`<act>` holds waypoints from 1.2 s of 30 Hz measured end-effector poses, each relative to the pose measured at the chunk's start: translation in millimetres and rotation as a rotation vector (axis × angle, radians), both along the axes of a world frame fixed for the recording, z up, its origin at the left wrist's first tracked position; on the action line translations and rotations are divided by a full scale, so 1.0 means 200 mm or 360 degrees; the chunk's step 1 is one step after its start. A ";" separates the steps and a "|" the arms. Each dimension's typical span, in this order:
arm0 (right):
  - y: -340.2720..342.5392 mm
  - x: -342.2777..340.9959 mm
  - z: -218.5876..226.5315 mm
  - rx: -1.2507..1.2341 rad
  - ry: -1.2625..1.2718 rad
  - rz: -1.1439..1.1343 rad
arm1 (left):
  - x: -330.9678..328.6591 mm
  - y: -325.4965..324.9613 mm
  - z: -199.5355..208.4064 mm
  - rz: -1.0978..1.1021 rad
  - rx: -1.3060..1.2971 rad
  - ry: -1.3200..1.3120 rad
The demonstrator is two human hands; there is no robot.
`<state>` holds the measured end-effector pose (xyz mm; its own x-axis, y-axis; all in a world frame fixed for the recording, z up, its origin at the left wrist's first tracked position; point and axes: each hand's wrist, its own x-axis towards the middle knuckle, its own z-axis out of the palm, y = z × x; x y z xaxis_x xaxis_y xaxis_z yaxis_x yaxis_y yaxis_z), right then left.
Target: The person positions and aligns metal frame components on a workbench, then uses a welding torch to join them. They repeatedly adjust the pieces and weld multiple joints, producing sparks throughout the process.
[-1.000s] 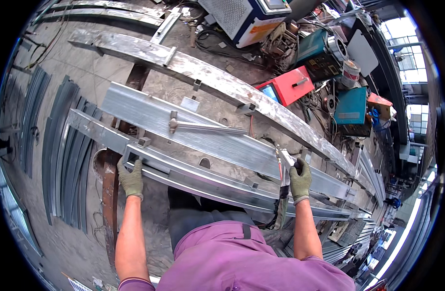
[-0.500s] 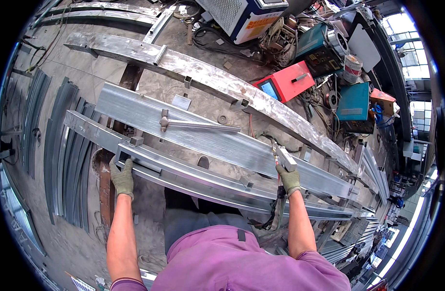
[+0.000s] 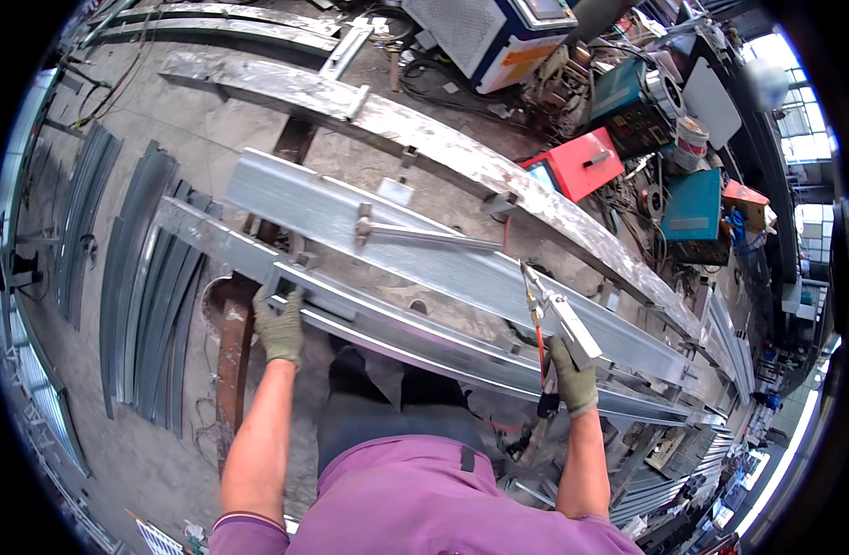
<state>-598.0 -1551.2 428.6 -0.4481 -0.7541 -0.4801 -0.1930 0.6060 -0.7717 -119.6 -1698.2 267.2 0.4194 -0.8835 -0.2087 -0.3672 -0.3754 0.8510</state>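
Note:
My left hand (image 3: 278,326), in an olive work glove, is closed round the open end of a narrow steel channel (image 3: 397,347) lying crosswise before me. My right hand (image 3: 574,377), gloved alike, is closed on a pale rectangular metal piece (image 3: 573,331). Against that piece is a slim clamp-like tool (image 3: 533,291) with an orange-red line; whether my fingers also grip the tool is hard to see. Beyond the channel lies a wide steel beam (image 3: 304,205) with a hammer (image 3: 362,226) resting on it, its handle pointing right.
A longer weathered beam (image 3: 424,139) runs behind. Bundled grey steel strips (image 3: 133,277) lie on the floor at left. A rusty support (image 3: 232,370) stands under the channel. At far right are a red machine (image 3: 582,165), teal machines (image 3: 693,205), wire spools and tangled cables.
The view has shifted, so most things appear farther right. My right hand has drawn nearer to me with the pale piece, which now shows more of its length. My left hand stays at the channel's end.

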 end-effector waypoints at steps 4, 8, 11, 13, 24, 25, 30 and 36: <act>-0.08 0.47 0.20 -0.0068 -0.0135 0.0106 | 0.01 0.02 -0.08 -0.0020 -0.0116 -0.0205; -0.17 0.83 0.27 0.0182 -0.0262 0.0253 | -0.02 0.01 -0.08 -0.0009 -0.0034 -0.0132; -0.29 1.12 0.25 0.0033 -0.0215 0.0449 | -0.01 0.02 -0.10 0.0042 -0.0105 -0.0253; -0.37 1.27 0.24 0.0023 -0.0229 0.0572 | -0.02 0.02 -0.11 0.0077 -0.0079 -0.0234; -0.52 1.65 0.09 -0.0060 -0.0066 0.0675 | -0.02 0.00 -0.06 0.0056 -0.0240 -0.0239; -0.52 1.66 0.07 -0.0049 -0.0064 0.0675 | -0.02 0.00 -0.07 0.0065 -0.0256 -0.0254; -0.54 1.72 0.04 -0.0132 0.0001 0.0723 | -0.02 0.00 -0.09 0.0063 -0.0284 -0.0294; -0.54 1.74 0.01 -0.0048 0.0012 0.0711 | -0.02 0.01 -0.07 0.0058 -0.0271 -0.0318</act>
